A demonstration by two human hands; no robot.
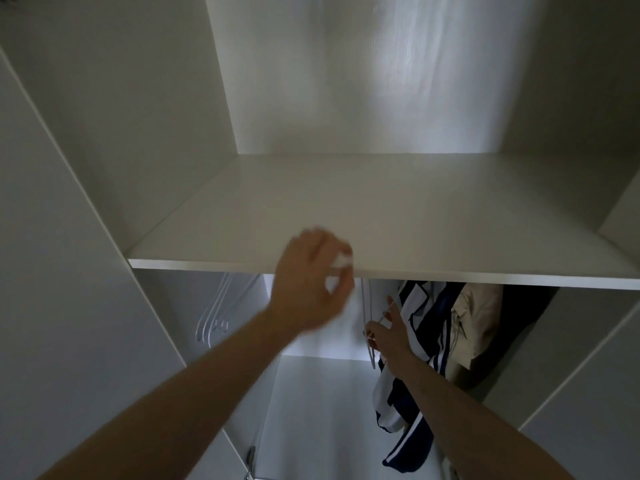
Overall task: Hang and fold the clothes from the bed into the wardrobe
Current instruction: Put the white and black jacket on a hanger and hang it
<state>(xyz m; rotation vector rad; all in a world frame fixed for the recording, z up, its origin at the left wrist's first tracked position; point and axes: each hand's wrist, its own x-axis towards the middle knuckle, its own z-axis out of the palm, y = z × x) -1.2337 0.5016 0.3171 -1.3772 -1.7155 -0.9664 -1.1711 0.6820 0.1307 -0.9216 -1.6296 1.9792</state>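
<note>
A cluster of empty white plastic hangers (214,317) hangs under the left end of the shelf (381,209), packed close together and tilted, their shoulders overlapping. The shelf is a plain white board whose front edge runs across the whole view. Under its right end a beige garment (478,323) hangs crumpled, and just beside it, further right, a dark garment (519,323) sits in deep shadow, its shape hard to make out. Low at the left, a metal hinge (250,457) shows on the side panel, partly hidden. A pale patch of light (415,64) falls on the back panel above the shelf
</note>
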